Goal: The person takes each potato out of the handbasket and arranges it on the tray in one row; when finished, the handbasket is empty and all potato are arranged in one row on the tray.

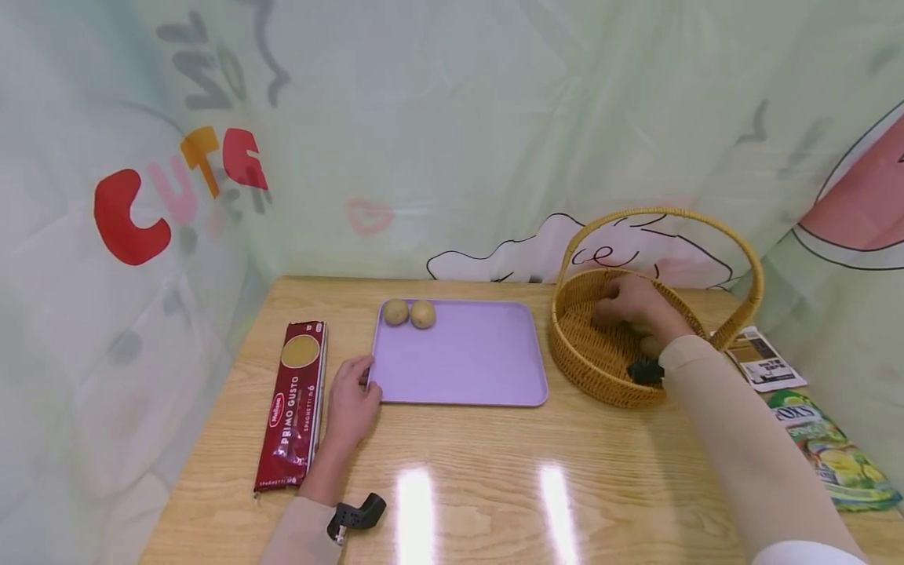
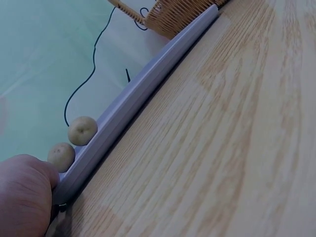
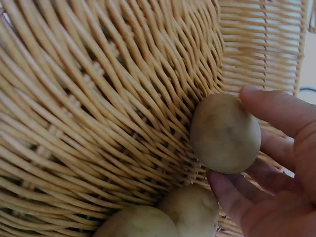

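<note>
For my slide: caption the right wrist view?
Right hand pinches a potato inside the wicker basket, above two more.

small tan potato (image 3: 225, 133) pinched inside wicker basket (image 3: 98, 98)

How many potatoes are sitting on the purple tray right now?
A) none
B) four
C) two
C: two potatoes sit side by side at the far left corner of the purple tray, while the right hand pinches another one inside the basket.
</note>
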Available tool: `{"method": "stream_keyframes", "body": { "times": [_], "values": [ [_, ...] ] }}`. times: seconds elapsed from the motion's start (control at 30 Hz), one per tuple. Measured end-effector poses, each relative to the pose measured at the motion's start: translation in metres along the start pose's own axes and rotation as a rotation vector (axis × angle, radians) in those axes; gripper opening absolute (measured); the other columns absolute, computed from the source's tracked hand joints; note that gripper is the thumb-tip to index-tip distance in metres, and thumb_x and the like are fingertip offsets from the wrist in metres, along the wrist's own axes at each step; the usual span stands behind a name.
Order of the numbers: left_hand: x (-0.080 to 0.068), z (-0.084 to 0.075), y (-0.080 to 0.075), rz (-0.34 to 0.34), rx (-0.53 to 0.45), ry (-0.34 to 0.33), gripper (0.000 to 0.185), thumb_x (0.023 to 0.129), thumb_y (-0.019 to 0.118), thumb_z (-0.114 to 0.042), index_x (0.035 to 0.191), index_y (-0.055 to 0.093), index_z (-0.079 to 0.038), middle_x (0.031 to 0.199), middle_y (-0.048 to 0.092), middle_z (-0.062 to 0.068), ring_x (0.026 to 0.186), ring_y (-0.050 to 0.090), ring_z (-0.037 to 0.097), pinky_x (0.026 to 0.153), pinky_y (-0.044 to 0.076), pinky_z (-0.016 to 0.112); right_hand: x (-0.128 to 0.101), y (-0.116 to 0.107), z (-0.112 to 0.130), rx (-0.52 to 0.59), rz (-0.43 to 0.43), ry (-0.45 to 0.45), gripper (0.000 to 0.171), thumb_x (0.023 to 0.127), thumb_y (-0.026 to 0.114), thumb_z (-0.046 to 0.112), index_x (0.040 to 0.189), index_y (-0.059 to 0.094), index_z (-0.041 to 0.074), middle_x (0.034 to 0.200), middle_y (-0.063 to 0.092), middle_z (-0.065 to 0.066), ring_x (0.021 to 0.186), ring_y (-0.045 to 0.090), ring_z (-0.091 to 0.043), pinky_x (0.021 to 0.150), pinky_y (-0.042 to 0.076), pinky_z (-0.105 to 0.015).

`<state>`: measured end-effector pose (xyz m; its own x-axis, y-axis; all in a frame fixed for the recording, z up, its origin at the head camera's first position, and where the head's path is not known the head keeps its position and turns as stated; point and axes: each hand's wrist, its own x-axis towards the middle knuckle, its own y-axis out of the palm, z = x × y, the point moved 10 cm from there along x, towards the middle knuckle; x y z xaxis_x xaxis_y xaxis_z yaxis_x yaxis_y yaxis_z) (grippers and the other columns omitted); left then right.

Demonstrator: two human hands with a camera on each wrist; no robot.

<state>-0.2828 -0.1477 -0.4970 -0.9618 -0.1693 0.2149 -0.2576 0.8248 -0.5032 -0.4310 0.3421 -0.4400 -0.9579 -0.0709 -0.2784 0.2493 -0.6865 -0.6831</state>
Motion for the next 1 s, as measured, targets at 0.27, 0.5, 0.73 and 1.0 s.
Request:
{"method": "stream_keyframes", "body": {
  "times": [0.27, 0.5, 0.73, 1.0],
  "values": [
    [0.001, 0.000, 0.000, -0.005, 0.010, -0.001, 0.045, 0.082, 0.062, 0.003, 0.127, 0.061, 0.001, 0.124, 0.058, 0.010, 0.099, 0.058, 0.023, 0.085, 0.052, 0.035, -0.007, 0.007, 0.010, -0.120, 0.073, -0.045, 0.056, 0.085, 0.069, 0.016, 0.135, 0.047, -0.001, 0.121, 0.050, -0.019, 0.101, 0.048, -0.035, 0.083, 0.047, -0.045],
    [0.000, -0.002, -0.002, -0.021, 0.008, 0.022, 0.045, 0.081, 0.062, 0.005, 0.126, 0.061, 0.002, 0.123, 0.058, 0.012, 0.098, 0.059, 0.024, 0.083, 0.052, 0.036, -0.004, 0.005, 0.008, -0.250, 0.059, -0.063, 0.049, 0.081, 0.077, 0.021, 0.119, 0.051, 0.003, 0.113, 0.052, -0.017, 0.097, 0.049, -0.034, 0.081, 0.045, -0.045],
    [0.000, -0.001, 0.000, -0.009, 0.006, 0.001, 0.045, 0.082, 0.062, 0.003, 0.127, 0.062, 0.000, 0.124, 0.058, 0.009, 0.098, 0.058, 0.023, 0.080, 0.053, 0.033, 0.001, 0.001, 0.009, -0.370, -0.006, -0.145, 0.046, 0.081, 0.075, 0.024, 0.116, 0.055, 0.002, 0.110, 0.057, -0.018, 0.095, 0.051, -0.033, 0.082, 0.045, -0.049],
    [0.000, -0.003, -0.002, -0.009, 0.011, -0.001, 0.046, 0.082, 0.062, 0.003, 0.127, 0.061, 0.001, 0.125, 0.058, 0.010, 0.099, 0.058, 0.023, 0.082, 0.052, 0.034, 0.004, -0.011, 0.023, -0.307, -0.059, -0.223, 0.047, 0.078, 0.075, 0.016, 0.117, 0.054, 0.001, 0.110, 0.056, -0.018, 0.095, 0.049, -0.032, 0.079, 0.044, -0.045]
  ]
}}
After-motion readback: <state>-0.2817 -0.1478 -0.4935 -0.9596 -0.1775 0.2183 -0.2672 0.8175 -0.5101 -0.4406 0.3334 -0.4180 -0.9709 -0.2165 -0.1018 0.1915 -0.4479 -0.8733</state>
